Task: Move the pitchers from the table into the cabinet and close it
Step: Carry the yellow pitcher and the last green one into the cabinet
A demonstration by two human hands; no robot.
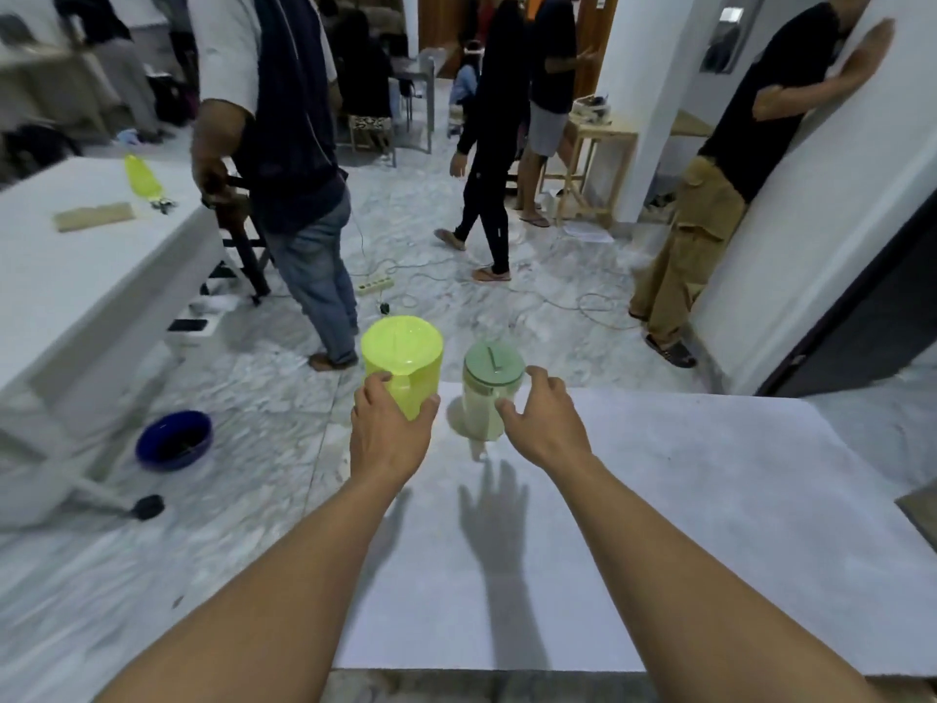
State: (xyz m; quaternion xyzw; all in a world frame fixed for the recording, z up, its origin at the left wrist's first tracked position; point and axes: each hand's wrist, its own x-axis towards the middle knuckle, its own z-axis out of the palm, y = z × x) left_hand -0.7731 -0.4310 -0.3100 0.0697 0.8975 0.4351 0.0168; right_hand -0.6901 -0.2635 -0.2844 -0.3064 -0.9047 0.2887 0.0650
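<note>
A yellow-green pitcher [403, 355] stands at the far left corner of the white table [659, 525]. My left hand [390, 428] wraps around its near side. Just to its right stands a clear pitcher with a pale green lid [491, 385]. My right hand [545, 423] is beside it with fingers spread, thumb and fingertips close to its right side; contact is unclear. No cabinet is clearly in view.
Several people stand on the marble floor beyond the table. A second white table [76, 286] is at the left, with another yellow-green pitcher [141, 176] on it. A blue basin [174, 440] and a power strip with cables [375, 286] lie on the floor. A dark doorway [872, 317] is at the right.
</note>
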